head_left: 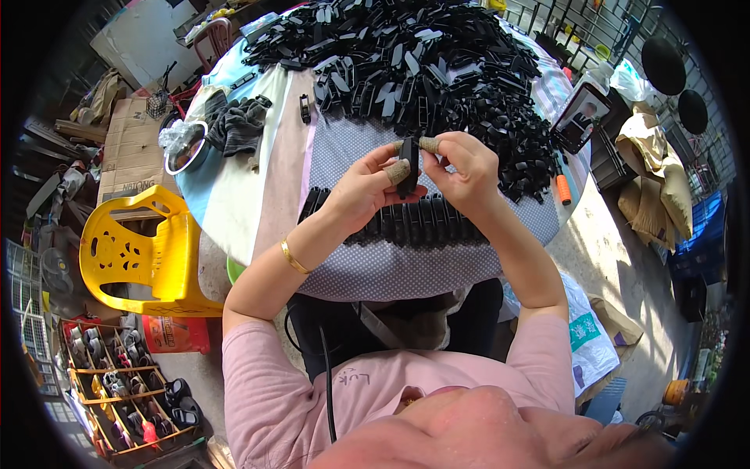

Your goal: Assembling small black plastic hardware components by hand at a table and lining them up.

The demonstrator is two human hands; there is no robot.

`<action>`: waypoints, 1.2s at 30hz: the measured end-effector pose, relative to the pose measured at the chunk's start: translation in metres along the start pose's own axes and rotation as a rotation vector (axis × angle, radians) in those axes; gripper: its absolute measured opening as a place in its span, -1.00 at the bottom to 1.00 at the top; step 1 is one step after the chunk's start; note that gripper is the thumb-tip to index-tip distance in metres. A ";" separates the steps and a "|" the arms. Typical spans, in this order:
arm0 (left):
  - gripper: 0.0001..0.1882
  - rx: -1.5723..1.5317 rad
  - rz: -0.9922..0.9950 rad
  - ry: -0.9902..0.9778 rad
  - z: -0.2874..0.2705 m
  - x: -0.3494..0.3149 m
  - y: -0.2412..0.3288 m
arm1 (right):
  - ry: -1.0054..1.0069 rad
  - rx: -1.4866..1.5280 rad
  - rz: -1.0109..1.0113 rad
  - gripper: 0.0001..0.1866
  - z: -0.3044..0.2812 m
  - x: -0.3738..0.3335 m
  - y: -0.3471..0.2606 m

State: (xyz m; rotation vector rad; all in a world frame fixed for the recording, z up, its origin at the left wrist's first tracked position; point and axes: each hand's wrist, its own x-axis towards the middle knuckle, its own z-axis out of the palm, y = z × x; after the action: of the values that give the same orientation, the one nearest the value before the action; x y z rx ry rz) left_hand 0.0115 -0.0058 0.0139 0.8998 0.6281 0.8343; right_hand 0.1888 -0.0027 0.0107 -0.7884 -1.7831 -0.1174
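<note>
Holding a long black part (408,168) roughly upright above the near half of a cloth-covered table (234,187), clamped between the thumb and fingers of the left hand (363,186). With the right hand (469,168) at the upper end of that part, forefinger against it or very near, thumb bent just below; cannot tell whether pinched fast. Wearing tan wraps (398,172) on digits of both hands, and a gold bracelet (294,258) on the left wrist. Just below the hands, a tight row of black pieces (422,222), side by side on a dotted cloth (375,275). Beyond, across the far side, a broad heap of black parts (414,74), spilling down toward the right, with a single black piece (305,109) apart to its left. Farther left, dark gloves (238,125) beside a white bowl (184,166). At the right edge, a phone (582,116), tilted, and near it an orange handle (563,190). Off the table, to the left, a yellow chair (160,250) and, lower, a shoe rack (125,397); to the right, brown sacks (648,207).
</note>
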 end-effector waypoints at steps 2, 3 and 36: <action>-0.65 0.010 0.008 -0.001 0.000 -0.001 0.000 | -0.041 -0.025 -0.024 -0.89 -0.002 0.000 -0.002; -0.65 0.038 0.035 -0.023 -0.001 -0.002 -0.001 | -0.082 -0.050 -0.046 -0.86 -0.003 0.000 -0.003; -0.87 1.050 -0.031 0.357 -0.129 -0.073 0.044 | -0.171 2.183 0.220 -0.35 -0.065 -0.005 -0.159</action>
State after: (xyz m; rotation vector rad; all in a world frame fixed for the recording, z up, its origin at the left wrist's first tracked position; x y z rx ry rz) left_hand -0.1421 0.0026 -0.0011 1.6859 1.4510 0.6094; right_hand 0.1527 -0.1566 0.0781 0.6586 -0.9566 1.7383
